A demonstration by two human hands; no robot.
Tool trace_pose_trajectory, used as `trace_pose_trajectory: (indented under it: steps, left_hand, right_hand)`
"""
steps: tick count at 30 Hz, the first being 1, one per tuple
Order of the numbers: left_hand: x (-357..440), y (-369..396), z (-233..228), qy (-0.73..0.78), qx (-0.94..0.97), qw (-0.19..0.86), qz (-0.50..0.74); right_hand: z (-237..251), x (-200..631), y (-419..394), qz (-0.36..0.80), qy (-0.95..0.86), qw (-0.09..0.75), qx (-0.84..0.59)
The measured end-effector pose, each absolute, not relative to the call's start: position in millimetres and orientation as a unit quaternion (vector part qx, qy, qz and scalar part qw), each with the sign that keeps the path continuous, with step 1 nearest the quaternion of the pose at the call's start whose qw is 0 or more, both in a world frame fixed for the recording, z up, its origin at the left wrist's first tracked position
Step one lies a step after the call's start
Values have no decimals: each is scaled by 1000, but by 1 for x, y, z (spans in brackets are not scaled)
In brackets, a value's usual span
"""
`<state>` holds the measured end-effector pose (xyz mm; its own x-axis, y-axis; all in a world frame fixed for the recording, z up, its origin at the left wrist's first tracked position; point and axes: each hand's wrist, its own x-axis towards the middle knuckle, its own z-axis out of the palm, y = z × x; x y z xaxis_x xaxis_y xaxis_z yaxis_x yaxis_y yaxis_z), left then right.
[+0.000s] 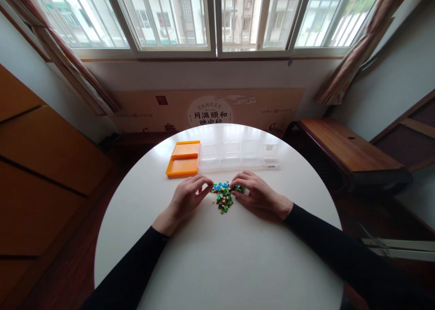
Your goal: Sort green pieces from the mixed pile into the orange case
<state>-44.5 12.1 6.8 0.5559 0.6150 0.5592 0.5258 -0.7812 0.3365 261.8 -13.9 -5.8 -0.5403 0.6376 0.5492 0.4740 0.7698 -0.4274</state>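
A small heap of tiny toy bricks (224, 200), mostly green with blue, yellow and brown ones, lies on the white round table (217, 255). My left hand (190, 194) is at the heap's left edge, thumb and forefinger pinched on a small green brick (214, 185). On the other side, my right hand (254, 191) reaches over the heap's right part with its fingers curled in a pinch. What its fingertips hold, if anything, is too small to make out. Some bricks show beneath its fingers.
Behind the hands sits an orange two-part tray (183, 167), touching a clear plastic compartment box (231, 162) on its right. A wooden bench (350, 144) stands beyond the table at the right. Windows (210, 17) line the far wall.
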Motion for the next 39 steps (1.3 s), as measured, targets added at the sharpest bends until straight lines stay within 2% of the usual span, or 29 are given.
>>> trace_pose_trajectory:
  steps: [7, 14, 24, 39]
  left_hand:
    - [-60, 25, 14, 445, 795, -10, 412]
    - [-82, 39, 15, 540, 728, -84, 414]
    - [-82, 44, 9, 639, 682, -42, 354]
    - [-76, 43, 3, 579, 730, -56, 358]
  right_hand:
    - [-6, 261, -14, 122, -872, 356, -313]
    - [-7, 261, -14, 123, -868, 363, -316]
    - [-7, 261, -15, 123, -870, 361, -312]
    - [-6, 260, -15, 141, -869, 358, -311]
